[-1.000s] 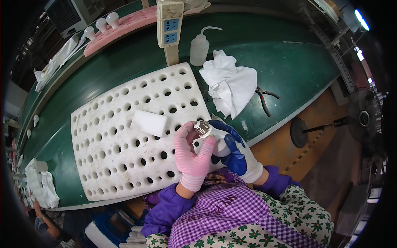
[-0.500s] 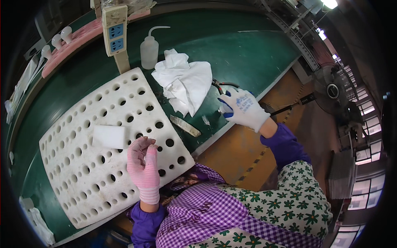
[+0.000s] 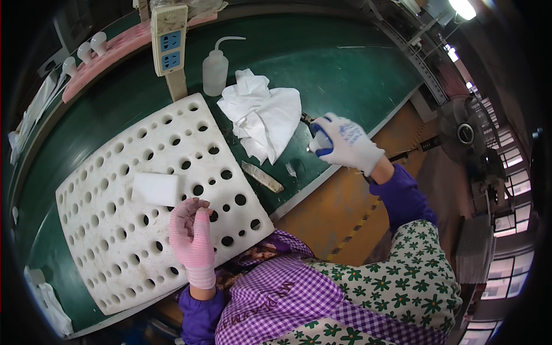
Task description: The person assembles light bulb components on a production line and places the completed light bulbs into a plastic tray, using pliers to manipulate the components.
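My right hand (image 3: 345, 141), in a white glove with a blue palm, is closed around a white light bulb (image 3: 320, 141) over the table's front edge. The bulb's metal base shows below the fingers; pliers (image 3: 306, 118) lie partly hidden behind the hand. My left hand (image 3: 192, 238), in a pink striped glove with bare fingertips, is loosely curled above the perforated white foam board (image 3: 123, 178). Its thumb is slightly apart from the fingers, and nothing shows between them. Just beyond it, a small white foam block (image 3: 155, 189) rests on the board.
A crumpled white cloth (image 3: 264, 118) lies right of the board, with a squeeze bottle (image 3: 215, 73) behind it. A worn flat strip (image 3: 263, 176) is near the front edge. A socket post (image 3: 170, 52) stands at the back, beside a pink rack (image 3: 115, 60) holding several bulbs.
My right hand has risen slightly and turned with the bulb, which now shows more clearly. My left hand has shifted a little left and nearer. The whole view has moved slightly.
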The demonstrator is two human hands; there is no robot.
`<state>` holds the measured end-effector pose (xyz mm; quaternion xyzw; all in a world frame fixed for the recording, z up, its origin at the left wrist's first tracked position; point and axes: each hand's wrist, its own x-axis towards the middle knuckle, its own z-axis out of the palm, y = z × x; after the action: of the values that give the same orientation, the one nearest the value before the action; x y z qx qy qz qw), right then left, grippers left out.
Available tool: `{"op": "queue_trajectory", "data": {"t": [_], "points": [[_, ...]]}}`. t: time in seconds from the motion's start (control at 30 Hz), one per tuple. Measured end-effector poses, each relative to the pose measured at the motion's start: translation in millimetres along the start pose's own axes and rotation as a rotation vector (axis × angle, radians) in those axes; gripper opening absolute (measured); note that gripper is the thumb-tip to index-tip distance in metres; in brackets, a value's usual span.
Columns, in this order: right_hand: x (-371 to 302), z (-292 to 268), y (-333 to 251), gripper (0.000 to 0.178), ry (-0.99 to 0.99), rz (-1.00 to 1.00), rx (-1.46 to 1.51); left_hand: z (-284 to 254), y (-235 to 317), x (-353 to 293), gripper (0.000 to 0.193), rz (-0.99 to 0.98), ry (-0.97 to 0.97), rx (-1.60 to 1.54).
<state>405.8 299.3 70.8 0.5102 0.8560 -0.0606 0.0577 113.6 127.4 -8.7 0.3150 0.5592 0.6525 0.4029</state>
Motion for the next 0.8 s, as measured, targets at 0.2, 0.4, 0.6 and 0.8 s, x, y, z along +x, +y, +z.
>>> {"op": "queue_trajectory", "data": {"t": [0.2, 0.4, 0.6, 0.8], "points": [[-1, 17, -8, 0.052, -0.142, -0.122, -0.161, 2, -1, -2, 0.025, 0.015, -0.036, 0.059], [5, -7, -42, 0.05, -0.155, 0.012, 1.419, 18, 19, 10, 0.051, -0.184, -0.304, -0.175], [16, 31, -75, 0.061, -0.303, -0.171, 1.896, 41, 41, 20, 0.064, -0.273, -0.523, -0.4], [25, 34, -102, 0.057, -0.536, -0.209, 2.056, 32, 43, 21, 0.057, -0.273, -0.448, -0.477]]}}
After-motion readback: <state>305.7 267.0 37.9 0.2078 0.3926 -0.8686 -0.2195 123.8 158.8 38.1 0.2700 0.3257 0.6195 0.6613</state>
